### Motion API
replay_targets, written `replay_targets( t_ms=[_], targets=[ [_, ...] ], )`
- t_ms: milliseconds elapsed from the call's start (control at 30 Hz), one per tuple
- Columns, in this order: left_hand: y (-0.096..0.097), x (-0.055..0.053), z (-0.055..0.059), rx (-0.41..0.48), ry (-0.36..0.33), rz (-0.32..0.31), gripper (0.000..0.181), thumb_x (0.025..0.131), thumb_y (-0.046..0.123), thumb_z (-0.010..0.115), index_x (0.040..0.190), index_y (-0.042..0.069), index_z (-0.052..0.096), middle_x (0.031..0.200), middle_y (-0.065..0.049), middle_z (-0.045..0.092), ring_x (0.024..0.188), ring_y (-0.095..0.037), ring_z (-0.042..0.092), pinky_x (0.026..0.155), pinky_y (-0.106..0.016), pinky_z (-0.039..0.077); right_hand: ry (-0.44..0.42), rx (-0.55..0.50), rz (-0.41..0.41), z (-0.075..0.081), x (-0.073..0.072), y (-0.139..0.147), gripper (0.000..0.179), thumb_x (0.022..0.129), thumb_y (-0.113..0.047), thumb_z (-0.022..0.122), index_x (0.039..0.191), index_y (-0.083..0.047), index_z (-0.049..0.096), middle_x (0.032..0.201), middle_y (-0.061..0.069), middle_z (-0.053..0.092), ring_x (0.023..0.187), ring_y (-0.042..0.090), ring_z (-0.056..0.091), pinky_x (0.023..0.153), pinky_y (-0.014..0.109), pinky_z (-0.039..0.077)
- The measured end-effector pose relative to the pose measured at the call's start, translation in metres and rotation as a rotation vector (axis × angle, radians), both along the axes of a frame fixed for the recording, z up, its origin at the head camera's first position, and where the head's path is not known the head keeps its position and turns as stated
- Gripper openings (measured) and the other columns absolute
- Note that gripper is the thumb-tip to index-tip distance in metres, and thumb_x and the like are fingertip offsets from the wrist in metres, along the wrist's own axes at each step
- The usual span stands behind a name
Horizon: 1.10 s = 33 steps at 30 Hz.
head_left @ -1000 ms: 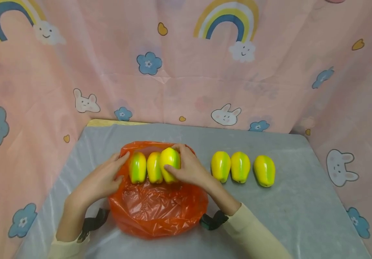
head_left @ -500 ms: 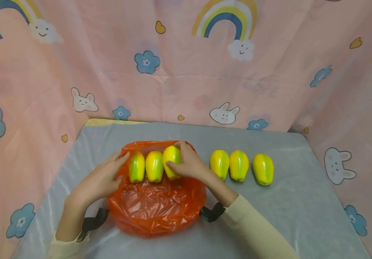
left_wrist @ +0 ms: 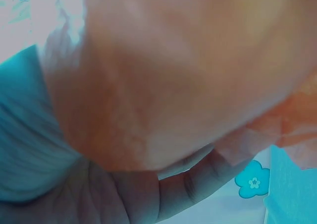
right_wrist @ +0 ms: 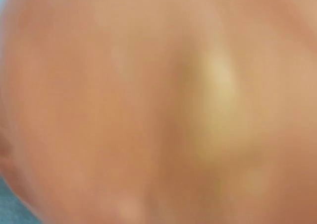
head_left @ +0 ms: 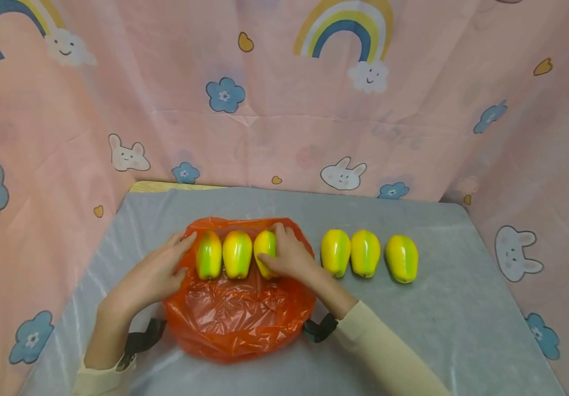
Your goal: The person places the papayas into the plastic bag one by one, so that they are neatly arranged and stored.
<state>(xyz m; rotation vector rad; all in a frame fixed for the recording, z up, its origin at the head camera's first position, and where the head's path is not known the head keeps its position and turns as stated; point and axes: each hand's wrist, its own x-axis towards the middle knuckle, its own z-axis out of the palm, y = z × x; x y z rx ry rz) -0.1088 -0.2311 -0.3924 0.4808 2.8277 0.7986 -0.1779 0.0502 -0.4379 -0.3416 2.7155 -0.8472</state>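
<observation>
An orange-red plastic bag (head_left: 237,344) lies with its mouth spread wide on the table. Inside its far half, two yellow-green papayas (head_left: 208,256) stand side by side. My right hand (head_left: 291,256) grips a third papaya (head_left: 266,253) at the right of these two, thumb on its near side and fingers over the far side. At the bag's left rim, my left hand (head_left: 158,275) rests with fingers extended and thumb apart, touching the film. Bag film covers much of the left wrist view, with the left fingers (left_wrist: 203,177) below it. The right wrist view is blurred by film.
To the right of the bag, three more papayas (head_left: 365,254) stand in a row on the grey tablecloth (head_left: 463,308). A pink patterned curtain (head_left: 284,137) hangs behind the table and along its sides. Black wrist straps (head_left: 143,338) sit near the bag's near corners.
My right hand has moved the third papaya a little to the right and lowered it into line with the other two. The middle papaya now shows fully. My left hand stays put.
</observation>
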Motion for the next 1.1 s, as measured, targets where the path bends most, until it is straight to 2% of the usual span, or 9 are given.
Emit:
replay_targets(
  t_ms=[300, 567, 800, 967, 1100],
  targets=[
    [0.001, -0.001, -0.001, 0.007, 0.005, -0.004, 0.073, 0.091, -0.007, 0.063, 0.16, -0.008, 0.037, 0.162, -0.03, 0.042, 0.141, -0.051, 0.053, 0.111, -0.067, 0.049, 0.023, 0.01, -0.02, -0.008, 0.002, 0.001, 0.068, 0.097, -0.037, 0.075, 0.15, -0.007, 0.044, 0.136, 0.022, 0.054, 0.098, 0.032, 0.062, 0.089, 0.046, 0.062],
    [0.001, -0.001, -0.002, 0.008, 0.016, -0.01, 0.074, 0.092, -0.006, 0.064, 0.16, -0.007, 0.037, 0.162, -0.03, 0.042, 0.14, -0.05, 0.053, 0.11, -0.067, 0.05, 0.014, 0.012, -0.042, -0.008, 0.011, 0.004, 0.074, 0.098, -0.039, 0.073, 0.157, -0.011, 0.04, 0.15, 0.025, 0.048, 0.103, 0.035, 0.064, 0.092, 0.051, 0.062],
    [0.002, -0.002, -0.002, -0.001, -0.013, 0.008, 0.074, 0.094, -0.002, 0.065, 0.162, -0.004, 0.036, 0.165, -0.031, 0.038, 0.144, -0.053, 0.049, 0.112, -0.069, 0.047, 0.055, -0.009, -0.006, 0.01, 0.023, 0.014, 0.076, 0.098, -0.04, 0.072, 0.16, -0.009, 0.041, 0.158, 0.025, 0.045, 0.127, 0.041, 0.064, 0.107, 0.059, 0.057],
    [0.002, -0.004, -0.003, 0.001, -0.029, 0.013, 0.074, 0.095, 0.002, 0.067, 0.162, -0.002, 0.036, 0.165, -0.03, 0.037, 0.145, -0.053, 0.048, 0.111, -0.07, 0.047, 0.096, -0.067, 0.011, 0.031, 0.038, 0.02, 0.069, 0.098, -0.038, 0.074, 0.156, -0.01, 0.049, 0.156, 0.019, 0.05, 0.132, 0.037, 0.061, 0.111, 0.057, 0.055],
    [0.001, -0.005, -0.002, -0.007, -0.03, 0.016, 0.074, 0.096, 0.004, 0.068, 0.162, -0.003, 0.036, 0.165, -0.031, 0.037, 0.145, -0.053, 0.048, 0.112, -0.071, 0.046, 0.144, -0.11, -0.03, 0.045, 0.046, 0.036, 0.062, 0.097, -0.038, 0.075, 0.151, -0.014, 0.055, 0.153, 0.013, 0.055, 0.135, 0.034, 0.061, 0.11, 0.057, 0.056]
  ],
)
